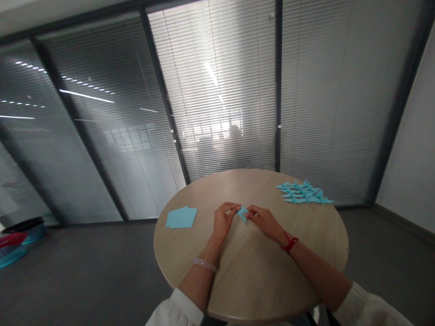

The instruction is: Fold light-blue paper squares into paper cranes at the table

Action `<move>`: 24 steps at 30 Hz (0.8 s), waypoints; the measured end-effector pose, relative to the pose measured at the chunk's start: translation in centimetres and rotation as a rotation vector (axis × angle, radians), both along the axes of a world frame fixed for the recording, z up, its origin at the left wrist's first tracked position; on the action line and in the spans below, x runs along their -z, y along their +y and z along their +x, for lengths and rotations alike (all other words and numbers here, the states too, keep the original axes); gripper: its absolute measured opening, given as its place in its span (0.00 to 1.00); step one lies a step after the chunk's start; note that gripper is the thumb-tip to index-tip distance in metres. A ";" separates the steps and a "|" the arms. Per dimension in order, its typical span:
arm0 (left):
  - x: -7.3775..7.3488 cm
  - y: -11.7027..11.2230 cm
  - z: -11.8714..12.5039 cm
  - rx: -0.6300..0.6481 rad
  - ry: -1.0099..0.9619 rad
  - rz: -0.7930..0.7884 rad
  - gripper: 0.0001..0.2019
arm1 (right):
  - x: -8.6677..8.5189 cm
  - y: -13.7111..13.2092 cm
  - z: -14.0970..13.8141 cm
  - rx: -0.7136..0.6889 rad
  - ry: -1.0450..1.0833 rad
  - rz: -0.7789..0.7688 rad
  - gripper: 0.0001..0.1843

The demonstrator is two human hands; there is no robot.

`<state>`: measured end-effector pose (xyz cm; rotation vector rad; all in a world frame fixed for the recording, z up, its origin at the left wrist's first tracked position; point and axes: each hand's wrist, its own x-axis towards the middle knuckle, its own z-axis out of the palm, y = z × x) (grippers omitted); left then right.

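Note:
A small folded piece of light-blue origami paper (pixel 242 213) is between my hands, a little above or on the middle of the round table (pixel 251 271); which of the two I cannot tell. My left hand (pixel 224 218) pinches its upper left edge. On its right side the fingers of my right hand (pixel 264 219) are closed on it, thumb and index together. Flat sheets of light-blue paper (pixel 181 218) lie in a loose stack to the left of my left hand. Several folded blue paper cranes (pixel 303 192) stand in rows at the far right of the table.
Behind the table rises a glass partition with blinds (pixel 231 90) and dark frames. At the far left, blue and red containers (pixel 23 237) sit on the grey floor (pixel 102 267). A white wall (pixel 408 149) closes the right side.

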<state>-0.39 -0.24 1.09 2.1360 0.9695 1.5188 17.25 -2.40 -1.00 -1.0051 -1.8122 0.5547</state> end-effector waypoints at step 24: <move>-0.2 -0.7 0.0 0.071 0.380 0.025 0.13 | -0.1 -0.1 -0.2 -0.010 -0.004 0.038 0.15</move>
